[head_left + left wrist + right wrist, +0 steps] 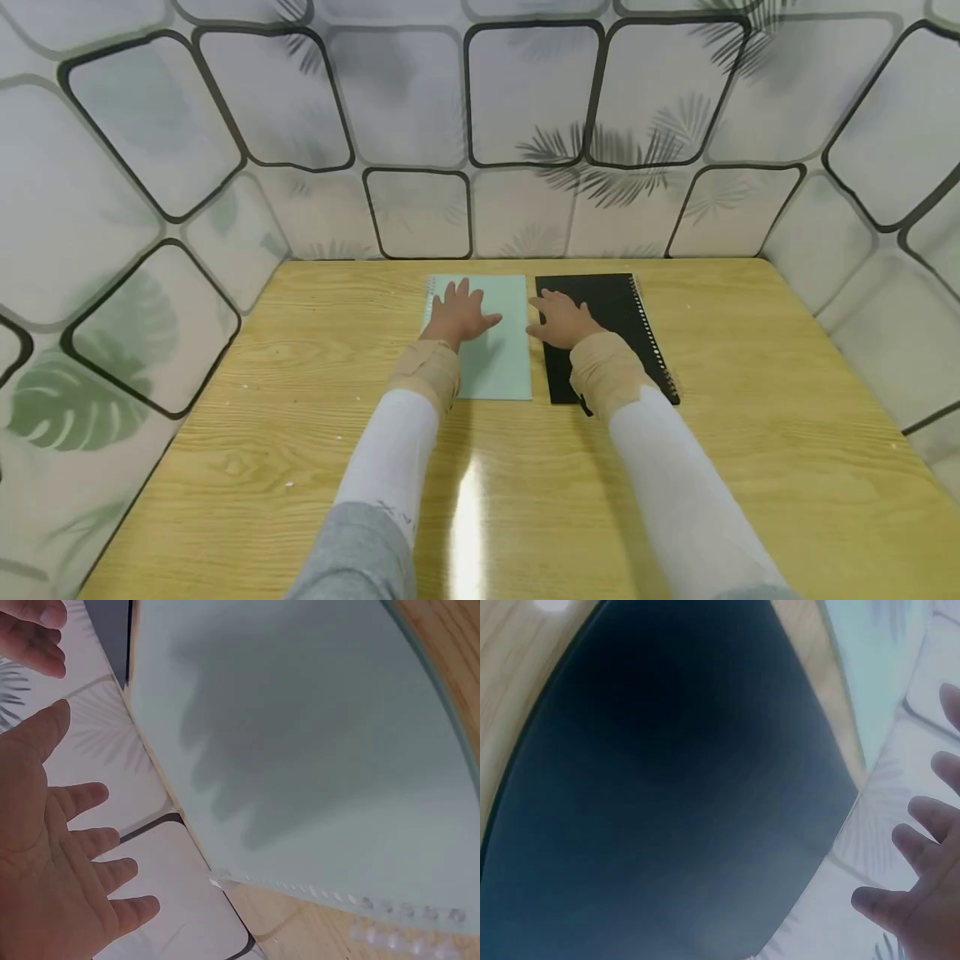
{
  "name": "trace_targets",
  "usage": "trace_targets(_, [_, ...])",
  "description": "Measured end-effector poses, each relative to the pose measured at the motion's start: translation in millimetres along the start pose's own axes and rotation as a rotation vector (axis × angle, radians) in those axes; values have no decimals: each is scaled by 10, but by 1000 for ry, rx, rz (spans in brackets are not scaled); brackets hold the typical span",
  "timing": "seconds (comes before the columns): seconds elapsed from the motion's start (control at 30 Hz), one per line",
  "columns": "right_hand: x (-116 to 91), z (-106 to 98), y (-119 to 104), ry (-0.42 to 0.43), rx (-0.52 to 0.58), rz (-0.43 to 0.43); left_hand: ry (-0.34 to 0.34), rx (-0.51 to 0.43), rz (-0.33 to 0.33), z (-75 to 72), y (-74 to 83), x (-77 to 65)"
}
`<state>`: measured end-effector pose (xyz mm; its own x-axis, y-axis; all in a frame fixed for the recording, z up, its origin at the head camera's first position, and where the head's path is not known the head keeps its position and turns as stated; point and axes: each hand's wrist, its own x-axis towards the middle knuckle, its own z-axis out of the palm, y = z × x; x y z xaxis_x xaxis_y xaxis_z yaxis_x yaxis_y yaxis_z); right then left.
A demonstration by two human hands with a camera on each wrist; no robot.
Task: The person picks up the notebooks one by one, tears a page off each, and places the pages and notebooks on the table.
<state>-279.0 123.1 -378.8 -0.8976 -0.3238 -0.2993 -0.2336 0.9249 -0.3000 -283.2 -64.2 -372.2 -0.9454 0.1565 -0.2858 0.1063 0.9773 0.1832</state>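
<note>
A mint-green spiral notebook (498,358) lies on the table, its coil along the left edge. Over its upper part hovers my left hand (459,315), fingers spread, casting a shadow on the cover (337,727). To the right lies a black spiral notebook (600,292) with its coil down the right edge. My right hand (561,318) hangs above the black cover with fingers apart and pointing left. Palms and spread fingers of the left hand (52,847) and right hand (930,877) show in the wrist views, both holding nothing.
The wooden table (300,433) ends at a patterned wall (525,208) behind the notebooks, and similar walls stand at left and right. A narrow strip of wood separates the two notebooks. Small white specks (289,484) dot the tabletop.
</note>
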Motion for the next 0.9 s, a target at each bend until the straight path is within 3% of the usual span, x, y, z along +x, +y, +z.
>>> trace_targets(0.3, [76,146,-54,-1,3,-28,-8,-4,-19,62,-109,-27])
trace_targets(0.63, [95,262,-186,-27,78,-106,-17,7,-36,124,-284,-97])
trace_targets(0.9, [85,337,-238,-31,103,-110,-49,3,-34,213,-416,-140])
